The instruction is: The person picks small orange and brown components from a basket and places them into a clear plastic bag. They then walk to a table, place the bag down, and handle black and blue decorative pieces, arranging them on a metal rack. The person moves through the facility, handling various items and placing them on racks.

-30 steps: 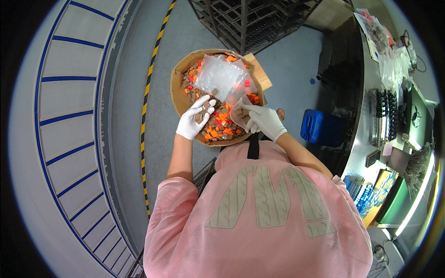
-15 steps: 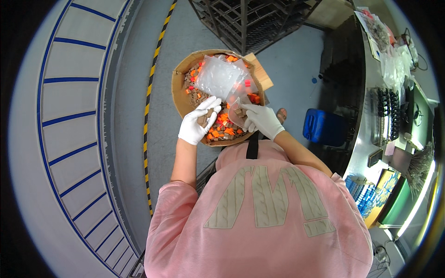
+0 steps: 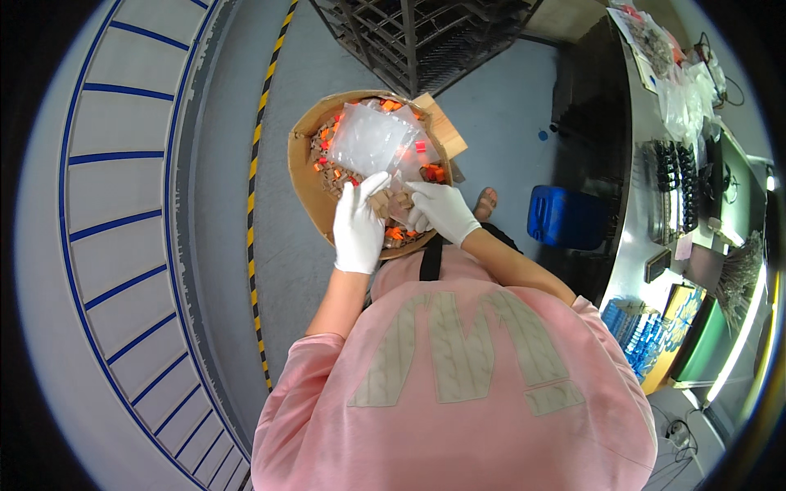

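Both my hands wear white gloves over a round-sided cardboard box [image 3: 300, 176] filled with small brown and orange pieces. Several brown blocky pieces [image 3: 380, 203] lie in the cupped fingers of my left hand [image 3: 358, 236], at the mouth of a small clear plastic bag [image 3: 400, 200]. My right hand [image 3: 446, 213] pinches that bag by its right side; brown pieces show through it. Flat clear plastic bags [image 3: 372, 137] rest on the pieces at the far side of the box. Below the small bag, loose orange pieces [image 3: 395, 234] are visible.
A wooden board [image 3: 442, 127] stands by the box's right side. Beyond is a black metal rack [image 3: 413, 45]. To the right are a blue plastic bin [image 3: 565, 217] and a cluttered metal workbench [image 3: 639, 213]. Yellow-black floor tape [image 3: 254, 204] runs along the left.
My left hand has moved right, bringing its brown pieces up against the small bag. My right hand still grips the bag. The whole view has shifted slightly.
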A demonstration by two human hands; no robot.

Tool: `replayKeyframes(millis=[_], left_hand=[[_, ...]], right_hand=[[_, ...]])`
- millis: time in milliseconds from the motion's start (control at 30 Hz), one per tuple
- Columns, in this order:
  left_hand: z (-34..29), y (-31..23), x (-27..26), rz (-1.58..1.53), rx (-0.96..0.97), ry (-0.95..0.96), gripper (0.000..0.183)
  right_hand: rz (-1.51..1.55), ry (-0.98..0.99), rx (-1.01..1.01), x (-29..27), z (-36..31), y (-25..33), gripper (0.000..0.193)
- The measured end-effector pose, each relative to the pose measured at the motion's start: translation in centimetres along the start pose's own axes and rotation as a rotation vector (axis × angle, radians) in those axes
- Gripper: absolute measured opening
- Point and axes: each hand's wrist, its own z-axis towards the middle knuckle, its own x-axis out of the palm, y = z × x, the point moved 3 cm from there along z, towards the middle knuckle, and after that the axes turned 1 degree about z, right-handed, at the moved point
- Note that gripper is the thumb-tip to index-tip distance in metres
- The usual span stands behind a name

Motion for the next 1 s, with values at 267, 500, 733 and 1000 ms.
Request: replayKeyframes(millis=[267, 500, 733, 1000], left_hand=[[-0.7, 0.4, -0.2, -0.225, 0.069, -0.174, 0.049], [5.8, 6.3, -12.6, 1.419, -0.164, -0.188, 0.042], [8.8, 13.6, -12.2, 1.580, 0.013, -0.241, 0.053], [9.3, 12.1, -12.5, 1.532, -0.235, -0.034, 0.047]], right_hand=[[0.029, -0.040, -0.009, 0.0, -0.4, 0.2, 0.043], [-0.005, -0.071, 0.060, -1.6, -1.0, -0.3, 0.042], [-0.043, -0.082, 0.091, -2.2, -1.6, -1.0, 0.043], [-0.089, -0.044, 0.089, -1.9, -1.2, -1.1, 0.044]])
